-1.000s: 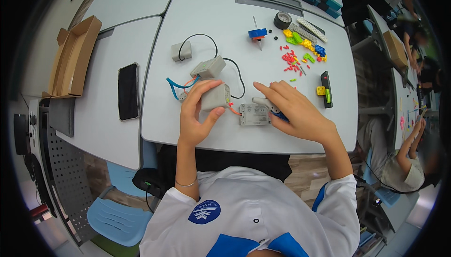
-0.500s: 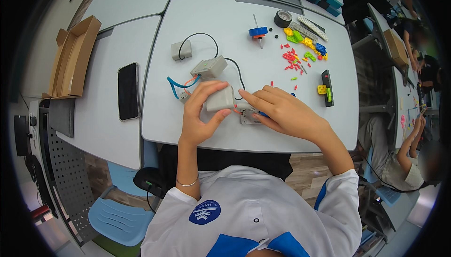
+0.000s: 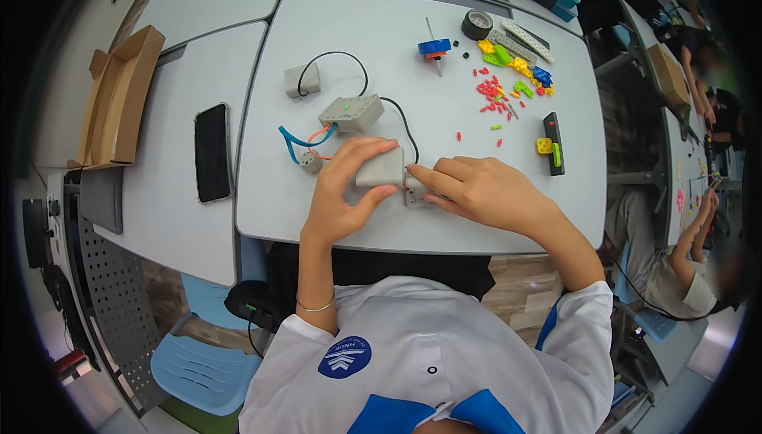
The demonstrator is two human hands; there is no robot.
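Note:
My left hand is closed round a light grey box-shaped block, thumb on the near side and fingers on the far side. Against the block's right end sits a smaller grey part with holes, pinched by my right hand, whose fingers hide much of it. Just beyond lies a grey hub module with a green mark on top. A blue cable and an orange one run from it toward a small grey motor-like piece. A black cable curves from the hub toward my right fingertips.
Back left is a grey block with a black cable. Red pegs, coloured connectors, a black wheel and a blue spinner-like piece lie back right. A black bar is at right, a phone at left.
The grey block in my left hand has shifted slightly right, toward the grey part with holes. My right fingertips have come a little nearer to me. The view has shifted slightly.

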